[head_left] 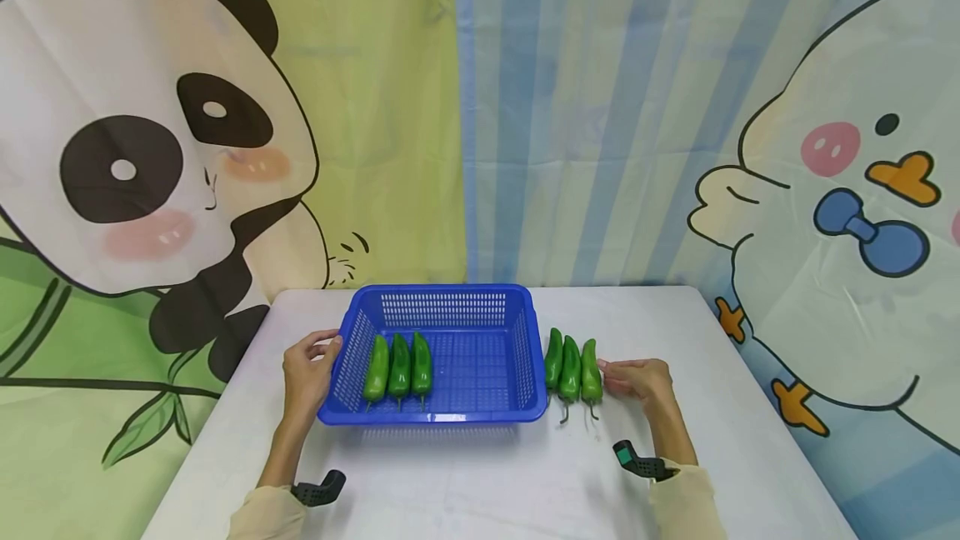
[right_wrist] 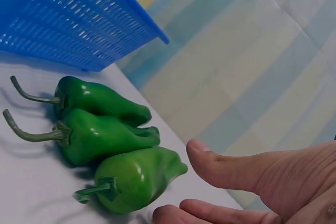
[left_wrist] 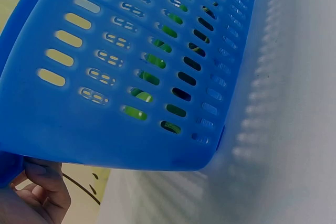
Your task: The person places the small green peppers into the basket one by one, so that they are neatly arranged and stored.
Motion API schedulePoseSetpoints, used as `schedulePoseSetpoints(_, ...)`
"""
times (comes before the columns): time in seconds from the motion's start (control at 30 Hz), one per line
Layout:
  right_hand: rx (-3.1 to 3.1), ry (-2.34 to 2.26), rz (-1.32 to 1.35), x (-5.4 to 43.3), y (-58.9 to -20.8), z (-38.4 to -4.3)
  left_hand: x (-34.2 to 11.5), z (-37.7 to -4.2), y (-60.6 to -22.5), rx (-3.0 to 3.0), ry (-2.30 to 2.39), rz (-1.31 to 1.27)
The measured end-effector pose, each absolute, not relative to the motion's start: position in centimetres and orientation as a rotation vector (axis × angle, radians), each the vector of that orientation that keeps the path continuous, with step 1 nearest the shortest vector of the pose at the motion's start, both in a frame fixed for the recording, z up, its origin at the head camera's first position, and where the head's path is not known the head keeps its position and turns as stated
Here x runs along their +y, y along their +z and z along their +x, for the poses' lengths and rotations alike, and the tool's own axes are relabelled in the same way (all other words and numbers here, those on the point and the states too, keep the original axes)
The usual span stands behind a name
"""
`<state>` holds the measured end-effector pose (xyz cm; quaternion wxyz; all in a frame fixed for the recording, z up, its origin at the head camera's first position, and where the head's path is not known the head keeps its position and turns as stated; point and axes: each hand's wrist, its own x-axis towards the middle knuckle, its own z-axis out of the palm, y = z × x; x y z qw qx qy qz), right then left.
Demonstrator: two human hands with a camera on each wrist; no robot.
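A blue plastic basket [head_left: 480, 417] with slotted walls stands on the table. My left hand [head_left: 306, 373] grips its left rim; in the left wrist view the curled fingers [left_wrist: 50, 187] show at the rim's corner. Inside, on the left half of the basket floor, three green peppers [head_left: 400, 365] lie side by side. Three more green peppers lie just outside the right wall: a darker one [right_wrist: 100, 98], a middle one [right_wrist: 105, 136] and a lighter one [right_wrist: 139, 179]. Beside the lighter pepper is my right hand [head_left: 637, 377], thumb and fingers apart, holding nothing.
The white table [head_left: 450, 482] reaches back to a hanging cloth [head_left: 555, 148] printed with a panda and a chick. Each wrist wears a black camera mount, one on the left [head_left: 320, 490] and one on the right [head_left: 641, 463].
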<state>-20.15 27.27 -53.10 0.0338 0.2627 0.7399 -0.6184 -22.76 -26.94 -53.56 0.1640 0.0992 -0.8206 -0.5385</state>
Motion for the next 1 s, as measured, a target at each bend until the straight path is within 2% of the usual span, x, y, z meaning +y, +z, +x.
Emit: schedulePoseSetpoints(1.0, 2.520, -1.711, 0.811, 24.6, -54.6, -20.0, -27.0, -22.8, -53.9, -2.344, -1.521, 0.278)
